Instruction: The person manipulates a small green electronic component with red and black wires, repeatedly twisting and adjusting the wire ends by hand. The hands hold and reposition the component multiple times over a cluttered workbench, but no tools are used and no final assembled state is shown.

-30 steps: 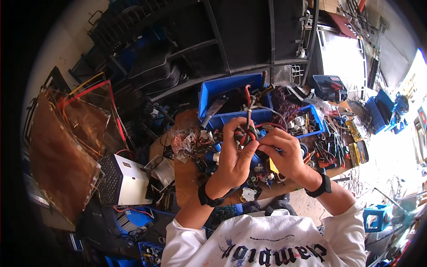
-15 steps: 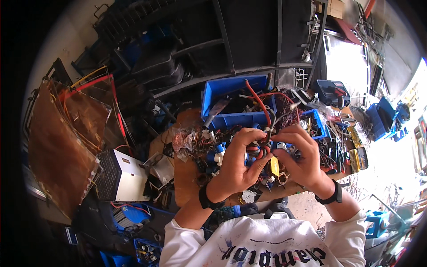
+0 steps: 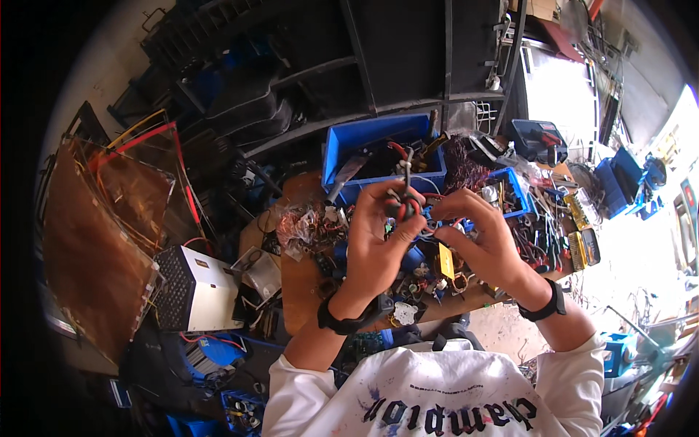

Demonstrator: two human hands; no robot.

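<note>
A small coiled bundle of red-and-black cable (image 3: 403, 208) is held up over the cluttered workbench. My left hand (image 3: 375, 237) is closed around it, thumb in front and fingers behind. A dark, pale-tipped cable end (image 3: 408, 169) sticks up above the bundle. Just to the right, my right hand (image 3: 484, 237) has its fingers curled, with thumb and forefinger at a strand of the same cable beside the coil. The fingertips partly hide where that strand is gripped. Beneath my hands lie a yellow card-like piece (image 3: 446, 261) and small loose parts.
A blue bin (image 3: 349, 191) with tools and cables stands behind my hands. A smaller blue tray (image 3: 518, 191) and several pliers (image 3: 542, 244) are at the right. Clear plastic bags (image 3: 295, 229) lie on the left. A white box (image 3: 211, 290) stands farther left.
The red cable loop that arched above my hands has dropped or been drawn down. Both hands have shifted slightly left and moved farther apart, with the coil staying in my left hand.
</note>
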